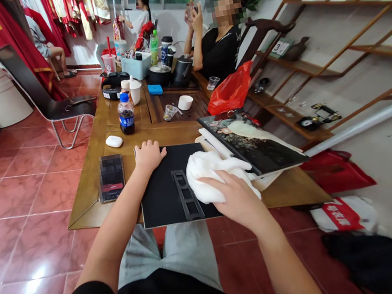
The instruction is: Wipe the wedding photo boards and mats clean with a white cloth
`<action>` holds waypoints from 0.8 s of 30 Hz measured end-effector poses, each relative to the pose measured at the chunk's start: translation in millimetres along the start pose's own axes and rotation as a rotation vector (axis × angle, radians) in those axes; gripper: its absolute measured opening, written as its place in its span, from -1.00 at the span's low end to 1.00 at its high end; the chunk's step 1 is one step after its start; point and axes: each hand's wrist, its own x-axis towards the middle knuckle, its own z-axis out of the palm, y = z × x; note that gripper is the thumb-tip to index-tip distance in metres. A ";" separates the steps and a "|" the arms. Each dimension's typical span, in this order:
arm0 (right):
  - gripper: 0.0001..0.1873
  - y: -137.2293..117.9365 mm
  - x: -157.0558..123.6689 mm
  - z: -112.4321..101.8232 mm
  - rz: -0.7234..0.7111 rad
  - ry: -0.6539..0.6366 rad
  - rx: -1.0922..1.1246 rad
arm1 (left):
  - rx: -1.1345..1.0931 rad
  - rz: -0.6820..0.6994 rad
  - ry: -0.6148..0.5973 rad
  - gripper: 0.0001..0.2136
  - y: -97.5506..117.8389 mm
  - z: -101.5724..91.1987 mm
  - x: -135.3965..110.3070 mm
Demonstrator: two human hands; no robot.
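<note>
My left hand [148, 157] rests with its fingers apart on the top edge of a flat black board [163, 197], holding nothing. My right hand [235, 196] is closed over a crumpled white cloth [208, 177] lying on the board's right part. A black ladder-shaped plastic strip [188, 194] lies on the board, just left of the cloth. To the right, a large photo album [251, 143] with a dark cover lies tilted on other pages, touching the cloth. A phone [111, 178] lies left of my left hand.
A wooden tea table [95, 209] holds a cola bottle [126, 114], a white earbud case [114, 141], cups, kettles and a blue basket [136, 65]. A seated person [220, 47] is beyond it. A red plastic bag [230, 89] lies at the table's right side. Red tiles cover the floor.
</note>
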 end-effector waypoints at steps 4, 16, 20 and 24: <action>-0.34 -3.9 -40.0 -4.4 -0.016 0.040 0.039 | 0.003 -0.006 0.003 -0.57 0.6 0.6 0.1; -0.46 -7.5 -45.2 -5.1 -0.067 0.226 -0.064 | -0.015 -0.002 0.014 -0.57 -0.4 5.3 2.6; -0.42 -9.0 -35.2 21.3 -0.153 0.253 0.054 | -0.013 -0.007 0.015 -0.58 -1.5 5.2 3.1; -0.38 -14.3 -37.5 24.1 -0.194 0.275 0.114 | -0.008 -0.006 0.011 -0.57 -2.3 4.3 3.2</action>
